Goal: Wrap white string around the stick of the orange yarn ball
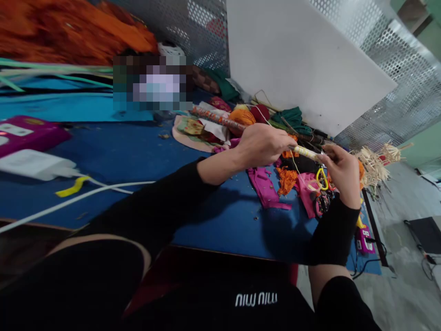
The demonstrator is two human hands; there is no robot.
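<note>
A long stick [220, 118] wrapped in patterned orange cloth slants across my view above the table. My left hand [263, 143] is closed around it near the middle. Between my hands a cream-coloured wrapped stretch shows, and pale yarn [295, 166] hangs down from it. My right hand [341, 170] pinches the stick at the far end of this stretch. Just beyond the right hand is a bundle of pale straw [374, 170]; whether it joins the stick is hidden. Under my hands lie magenta cloth [263, 186], crumpled orange cloth [286, 180] and yellow-handled scissors [322, 179].
The blue table [138, 151] bears a white charger [39, 164] with a cable at left, beside a purple power strip [31, 133]. Orange fabric [69, 32] is heaped at the back left. A white board [292, 55] leans against perforated metal. Balls of yarn [243, 117] lie behind the stick.
</note>
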